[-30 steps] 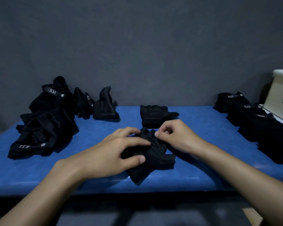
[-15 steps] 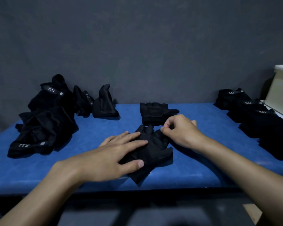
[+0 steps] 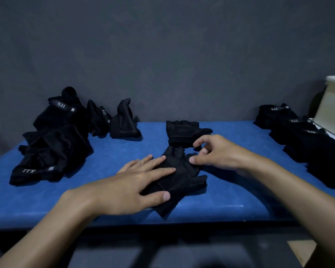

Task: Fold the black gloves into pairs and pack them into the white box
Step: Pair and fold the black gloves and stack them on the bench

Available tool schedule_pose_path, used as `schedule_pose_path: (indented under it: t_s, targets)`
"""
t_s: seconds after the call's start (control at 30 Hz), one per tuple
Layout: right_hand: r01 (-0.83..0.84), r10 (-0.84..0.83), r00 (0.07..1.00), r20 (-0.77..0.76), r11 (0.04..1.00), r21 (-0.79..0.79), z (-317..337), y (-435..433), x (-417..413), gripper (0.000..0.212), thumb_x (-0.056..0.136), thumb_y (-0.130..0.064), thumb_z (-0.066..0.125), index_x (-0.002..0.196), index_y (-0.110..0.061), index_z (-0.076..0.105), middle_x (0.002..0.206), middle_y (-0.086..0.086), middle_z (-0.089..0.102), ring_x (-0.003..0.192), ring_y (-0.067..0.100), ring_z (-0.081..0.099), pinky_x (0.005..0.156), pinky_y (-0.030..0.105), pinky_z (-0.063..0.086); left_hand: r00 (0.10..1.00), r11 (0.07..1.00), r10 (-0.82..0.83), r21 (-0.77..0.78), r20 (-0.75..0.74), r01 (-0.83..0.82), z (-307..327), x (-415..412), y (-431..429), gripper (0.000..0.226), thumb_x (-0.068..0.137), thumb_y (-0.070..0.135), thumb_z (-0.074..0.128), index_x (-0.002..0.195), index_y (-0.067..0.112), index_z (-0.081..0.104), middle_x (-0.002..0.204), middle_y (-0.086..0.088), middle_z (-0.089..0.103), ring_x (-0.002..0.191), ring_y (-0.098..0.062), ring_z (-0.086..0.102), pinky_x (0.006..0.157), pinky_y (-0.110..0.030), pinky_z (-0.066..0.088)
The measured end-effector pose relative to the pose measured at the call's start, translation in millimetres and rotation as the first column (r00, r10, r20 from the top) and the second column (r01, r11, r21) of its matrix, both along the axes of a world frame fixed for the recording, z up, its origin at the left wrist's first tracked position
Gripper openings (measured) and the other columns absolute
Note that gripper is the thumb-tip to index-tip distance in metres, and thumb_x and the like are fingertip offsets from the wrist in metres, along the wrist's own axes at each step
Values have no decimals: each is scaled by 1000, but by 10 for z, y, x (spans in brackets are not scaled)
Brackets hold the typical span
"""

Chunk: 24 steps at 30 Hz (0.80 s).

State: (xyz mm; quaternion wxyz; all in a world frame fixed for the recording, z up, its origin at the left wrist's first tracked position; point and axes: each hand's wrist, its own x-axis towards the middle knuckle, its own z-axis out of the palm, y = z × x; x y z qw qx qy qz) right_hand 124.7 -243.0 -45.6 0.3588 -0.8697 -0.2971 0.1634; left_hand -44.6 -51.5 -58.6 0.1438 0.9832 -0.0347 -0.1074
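A black glove (image 3: 184,180) lies flat near the front middle of the blue table (image 3: 236,196). My left hand (image 3: 132,184) presses on its left half with straight fingers. My right hand (image 3: 217,151) hovers over the glove's finger end, fingers loosely curled and apart, the thumb tip touching the fabric. A second black glove (image 3: 182,132) lies just behind, past my right fingertips. The white box (image 3: 333,105) stands at the far right edge, partly cut off by the frame.
A loose heap of black gloves (image 3: 52,151) covers the left of the table, with one upright glove (image 3: 124,122) beside it. Several folded glove pairs (image 3: 307,142) lie in a row on the right, next to the box. A dark wall stands behind.
My left hand went from gripping the glove to lying flat on it. My right hand let go of its pinch on the glove's finger end and spread its fingers.
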Motion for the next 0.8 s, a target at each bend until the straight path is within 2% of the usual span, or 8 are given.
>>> schedule_pose_path:
  t_s: [0.1, 0.27, 0.4, 0.47, 0.57, 0.67, 0.73, 0.8]
  targets:
    - [-33, 32, 999, -19, 997, -71, 56, -61, -7, 44, 80, -32, 79, 117, -27, 56, 78, -6, 65, 84, 11, 63, 85, 27, 48, 1000, 1000, -3, 8, 1, 3, -11, 7, 8, 76, 73, 82, 21, 145, 63, 8, 160, 27, -16, 145, 5, -24, 121, -27, -11]
    - [-21, 25, 997, 67, 998, -60, 0, -54, 18, 31, 84, -21, 74, 111, -24, 58, 65, -9, 61, 67, 6, 55, 81, 30, 48, 1000, 1000, -14, 14, 10, 14, -24, 10, 26, 74, 70, 87, 16, 141, 69, 5, 160, 28, -17, 144, 6, -25, 122, -29, -10]
    - [5, 1, 980, 200, 1000, -28, -49, -30, 47, 21, 87, -21, 70, 104, -22, 58, 67, -10, 63, 72, 6, 54, 95, 41, 44, 1000, 1000, -24, 16, 12, 24, -29, 14, 36, 70, 62, 96, 8, 129, 77, -1, 159, 27, -18, 143, 6, -26, 120, -27, -12]
    - [-19, 21, 973, 231, 1000, -15, -52, -28, 36, 20, 88, -22, 69, 105, -22, 58, 66, -11, 62, 70, 5, 54, 93, 42, 46, 1000, 1000, -11, 7, 24, 11, -28, 11, 20, 76, 60, 96, 8, 133, 74, 1, 159, 27, -18, 143, 6, -25, 119, -25, -12]
    - [-16, 15, 969, 246, 1000, 1, 27, -69, -14, 17, 91, -36, 64, 101, -22, 60, 67, -6, 60, 65, 10, 52, 76, 37, 48, 996, 999, 42, -9, 85, -41, -41, 5, -20, 95, 61, 95, 12, 149, 57, 10, 162, 25, -10, 146, 5, -19, 121, -25, -7]
    - [-43, 50, 989, 140, 998, -52, 188, -162, -125, 26, 91, -50, 57, 95, -25, 62, 69, 2, 68, 63, 11, 55, 70, 31, 45, 985, 994, 106, 16, 136, -109, -50, 1, -94, 88, 75, 86, 26, 153, 46, 17, 163, 23, -3, 149, 1, -11, 121, -25, -3]
    - [-146, 148, 989, 13, 985, -91, 273, -212, -228, 28, 90, -51, 58, 99, -25, 63, 68, -1, 70, 62, 8, 58, 70, 24, 46, 977, 990, 122, 50, 176, -133, -62, 7, -143, 89, 74, 86, 21, 153, 45, 17, 164, 20, 0, 151, -4, -7, 122, -27, 1]
    - [-238, 232, 970, -71, 966, -101, 284, -234, -305, 26, 87, -42, 67, 105, -25, 61, 64, -6, 65, 62, 8, 57, 73, 24, 45, 971, 986, 131, 74, 199, -148, -78, 19, -183, 93, 68, 86, 11, 152, 46, 16, 164, 18, 3, 151, -8, -3, 123, -30, 4]
